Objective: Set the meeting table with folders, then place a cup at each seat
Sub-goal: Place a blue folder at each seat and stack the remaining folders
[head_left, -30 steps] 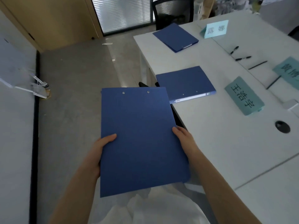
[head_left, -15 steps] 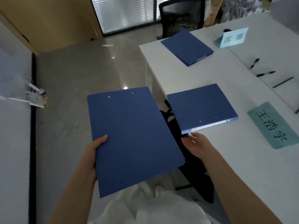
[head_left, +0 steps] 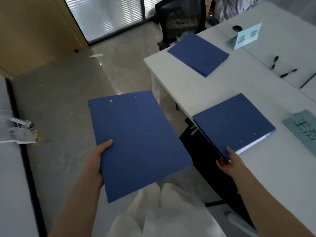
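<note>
Your left hand (head_left: 96, 161) grasps a blue folder (head_left: 136, 142) by its left edge, thumb lying flat on top of the cover and the other fingers hidden underneath. That folder hangs in the air over the floor, well off the near left corner of the white meeting table (head_left: 196, 93), its two rivets at the end away from you.

Your right hand (head_left: 228, 162) pinches the near corner of a second blue folder (head_left: 234, 122). The thumb sits on the cover and the fingers curl under the corner, so the hand is closed on it, not relaxed. This second folder lies at the table's near left edge, with that gripped corner sticking out past the edge above the black chair (head_left: 205, 161) tucked below. You cannot tell from here whether the corner is lifted or still flat.

A third blue folder (head_left: 198, 54) lies flat further along the same table edge, toward the far end, untouched. A pale blue name card (head_left: 247, 37) stands just beyond it, deeper onto the table. A teal name card (head_left: 304, 130) lies to the right of the folder you are pinching. Pens (head_left: 289, 72) lie scattered toward the table's middle. A black mesh office chair (head_left: 181, 19) stands at the table's far end.
</note>
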{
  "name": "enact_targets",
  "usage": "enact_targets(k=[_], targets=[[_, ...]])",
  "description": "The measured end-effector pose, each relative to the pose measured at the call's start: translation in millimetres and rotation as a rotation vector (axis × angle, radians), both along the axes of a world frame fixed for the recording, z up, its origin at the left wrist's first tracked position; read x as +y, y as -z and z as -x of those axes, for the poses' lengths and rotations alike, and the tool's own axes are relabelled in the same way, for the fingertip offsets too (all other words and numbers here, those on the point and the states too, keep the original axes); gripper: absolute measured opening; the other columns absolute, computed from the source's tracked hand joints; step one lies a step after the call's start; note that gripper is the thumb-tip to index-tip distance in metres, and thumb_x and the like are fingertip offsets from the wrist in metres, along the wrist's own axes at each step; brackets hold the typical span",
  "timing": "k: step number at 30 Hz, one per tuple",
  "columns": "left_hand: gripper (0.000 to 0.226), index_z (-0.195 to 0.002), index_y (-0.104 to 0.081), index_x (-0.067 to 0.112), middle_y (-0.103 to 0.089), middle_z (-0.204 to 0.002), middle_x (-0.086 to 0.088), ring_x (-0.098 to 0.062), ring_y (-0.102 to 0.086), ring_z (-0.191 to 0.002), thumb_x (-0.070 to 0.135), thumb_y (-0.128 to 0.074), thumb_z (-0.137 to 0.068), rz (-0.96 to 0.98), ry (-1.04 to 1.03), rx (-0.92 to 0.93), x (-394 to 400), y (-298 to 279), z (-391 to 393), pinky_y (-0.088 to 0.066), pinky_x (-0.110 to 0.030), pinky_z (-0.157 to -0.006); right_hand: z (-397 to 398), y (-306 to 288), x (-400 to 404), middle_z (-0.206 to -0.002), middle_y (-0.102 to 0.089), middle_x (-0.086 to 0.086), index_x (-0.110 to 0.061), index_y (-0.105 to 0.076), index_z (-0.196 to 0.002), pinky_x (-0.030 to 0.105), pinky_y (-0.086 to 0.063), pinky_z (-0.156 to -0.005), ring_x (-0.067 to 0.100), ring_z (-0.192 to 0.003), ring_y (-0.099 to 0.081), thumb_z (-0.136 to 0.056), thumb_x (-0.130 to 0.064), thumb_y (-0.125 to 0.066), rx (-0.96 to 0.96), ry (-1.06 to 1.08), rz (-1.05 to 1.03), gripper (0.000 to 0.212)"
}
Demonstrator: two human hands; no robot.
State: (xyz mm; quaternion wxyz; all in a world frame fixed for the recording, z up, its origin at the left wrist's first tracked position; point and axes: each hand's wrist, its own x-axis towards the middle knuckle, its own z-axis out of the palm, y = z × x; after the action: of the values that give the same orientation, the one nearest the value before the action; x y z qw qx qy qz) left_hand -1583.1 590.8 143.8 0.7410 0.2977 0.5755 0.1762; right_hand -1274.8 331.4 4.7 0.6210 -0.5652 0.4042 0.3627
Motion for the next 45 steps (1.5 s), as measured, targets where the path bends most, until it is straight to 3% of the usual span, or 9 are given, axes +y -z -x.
enact_targets(k=[6, 11, 16, 21, 25, 29, 37, 42, 45], targets=[[0.024, -0.107, -0.065, 0.019, -0.077, -0.090, -0.007, -0.032, -0.073, -0.079, 0.029, -0.065, -0.086, 0.034, 0.069, -0.025, 30, 6, -33, -0.056, -0.045, -0.066, -12, -13, 11, -0.095, -0.060, 0.014, -0.007, -0.048, -0.108, 0.037, -0.059, -0.055, 0.028, -0.064, -0.070, -0.097, -0.008, -0.048, -0.155, 0.107, -0.104, 0.011], [0.029, -0.111, -0.065, 0.016, -0.077, -0.094, -0.009, -0.036, -0.069, -0.090, 0.029, -0.066, -0.086, 0.049, 0.100, -0.026, 47, 6, -62, -0.055, -0.047, -0.071, -16, -52, 30, -0.079, -0.068, 0.012, -0.008, -0.053, -0.104, 0.018, -0.048, -0.044, 0.012, -0.045, -0.059, -0.094, -0.001, -0.045, -0.177, 0.266, -0.360, 0.015], [0.019, -0.105, -0.064, 0.017, -0.077, -0.082, -0.005, -0.033, -0.068, -0.086, 0.028, -0.063, -0.089, 0.028, 0.133, -0.030, 63, 0, -92, -0.053, -0.045, -0.068, -20, -78, 37, -0.076, -0.067, 0.012, -0.013, -0.053, -0.096, 0.016, -0.037, -0.042, 0.006, -0.038, -0.040, -0.038, -0.001, -0.086, -0.232, 0.134, -0.590, 0.068], [0.019, -0.104, -0.064, 0.017, -0.077, -0.081, -0.004, -0.031, -0.069, -0.087, 0.029, -0.063, -0.089, 0.004, 0.171, -0.043, 75, -8, -117, -0.053, -0.045, -0.068, -35, -102, 52, -0.074, -0.048, 0.000, -0.019, -0.054, -0.080, 0.017, -0.027, -0.041, 0.006, -0.035, -0.032, -0.064, -0.009, -0.073, -0.252, -0.156, -0.651, 0.027], [0.030, -0.110, -0.065, 0.016, -0.077, -0.094, -0.007, -0.030, -0.071, -0.087, 0.034, -0.065, -0.086, -0.009, 0.179, -0.045, 85, -9, -123, -0.055, -0.044, -0.068, -46, -127, 72, -0.070, -0.053, -0.002, -0.019, -0.061, -0.105, 0.019, -0.028, -0.038, 0.008, -0.040, -0.038, -0.088, 0.002, -0.049, -0.366, -0.501, -0.501, 0.030], [0.048, -0.118, -0.063, 0.017, -0.075, -0.104, -0.008, -0.032, -0.072, -0.088, 0.037, -0.071, -0.075, -0.017, 0.158, -0.055, 96, -9, -123, -0.057, -0.043, -0.067, -54, -142, 101, -0.079, -0.058, 0.005, -0.015, -0.056, -0.122, 0.026, -0.025, -0.046, 0.015, -0.051, -0.034, -0.088, 0.003, -0.056, -0.404, -0.862, -0.392, 0.039], [0.060, -0.123, -0.060, 0.017, -0.072, -0.112, -0.010, -0.034, -0.071, -0.094, 0.038, -0.074, -0.069, 0.006, 0.060, -0.043, 124, 3, -109, -0.058, -0.046, -0.067, -41, -147, 184, -0.103, -0.070, 0.005, -0.020, -0.056, -0.121, 0.024, -0.045, -0.054, 0.014, -0.068, -0.060, -0.089, -0.017, -0.066, -0.445, -1.340, -0.237, 0.033], [0.060, -0.124, -0.059, 0.013, -0.072, -0.111, -0.013, -0.036, -0.072, -0.089, 0.027, -0.075, -0.068, -0.014, 0.024, -0.025, 164, 12, -89, -0.059, -0.044, -0.061, -32, -140, 232, -0.074, -0.064, -0.010, -0.026, -0.057, -0.079, 0.028, -0.050, -0.070, 0.010, -0.072, -0.062, -0.085, -0.052, -0.057, -0.847, -1.916, 0.459, 0.027], [0.053, -0.121, -0.060, 0.012, -0.072, -0.110, -0.014, -0.036, -0.072, -0.087, 0.024, -0.074, -0.071, -0.011, 0.030, -0.042, 206, 13, -71, -0.059, -0.044, -0.062, -22, -129, 275, -0.088, -0.066, -0.008, -0.027, -0.060, -0.089, 0.032, -0.051, -0.080, 0.013, -0.084, -0.061, -0.088, -0.055, -0.049, -0.906, -1.799, 0.475, 0.031]])
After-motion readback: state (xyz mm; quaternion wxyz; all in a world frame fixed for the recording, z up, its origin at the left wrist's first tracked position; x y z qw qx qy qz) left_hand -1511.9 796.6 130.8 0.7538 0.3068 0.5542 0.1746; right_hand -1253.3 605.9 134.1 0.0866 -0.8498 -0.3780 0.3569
